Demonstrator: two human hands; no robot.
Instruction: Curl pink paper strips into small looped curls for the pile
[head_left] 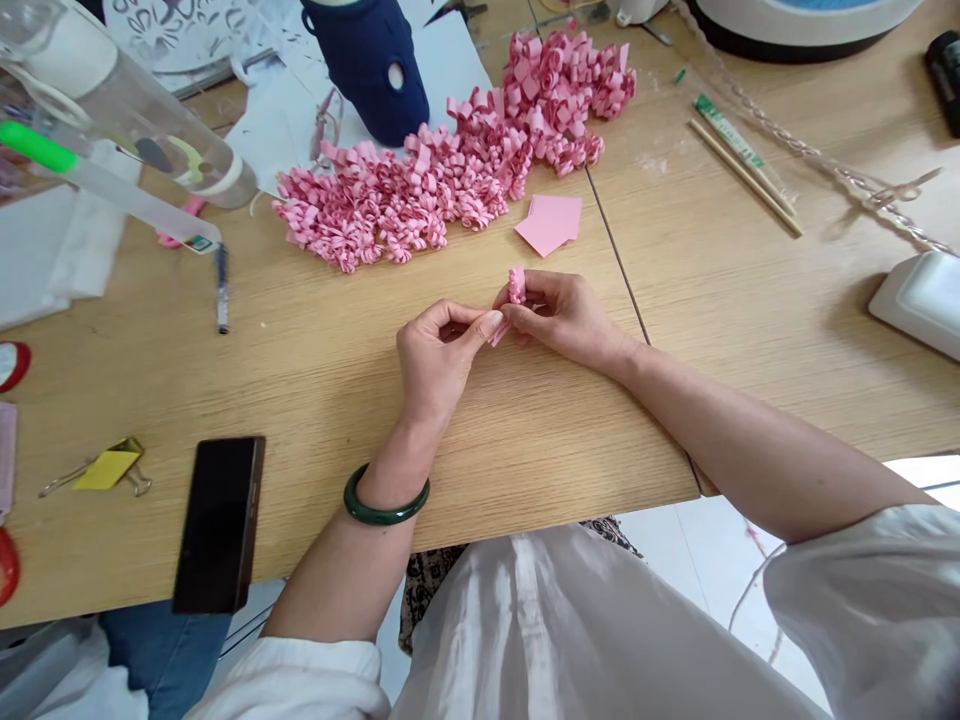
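Note:
Both of my hands meet above the wooden table, pinching a small piece of curled pink paper [517,285]. My left hand [439,355] has its thumb and fingers closed on the lower end of the piece. My right hand [562,312] grips it from the other side, and pink curls rise over its index finger. Just beyond them lie flat pink paper pieces [551,224]. Farther back spreads a long heap of curled pink paper flowers [420,195]. Fingers partly cover the held piece.
A dark blue cup [375,75] and a clear bottle [165,120] stand behind the heap. A phone [220,525] and a yellow binder clip [109,467] lie at the left. Chopsticks [746,180], a braided cord [810,150] and a white device [922,295] are at the right.

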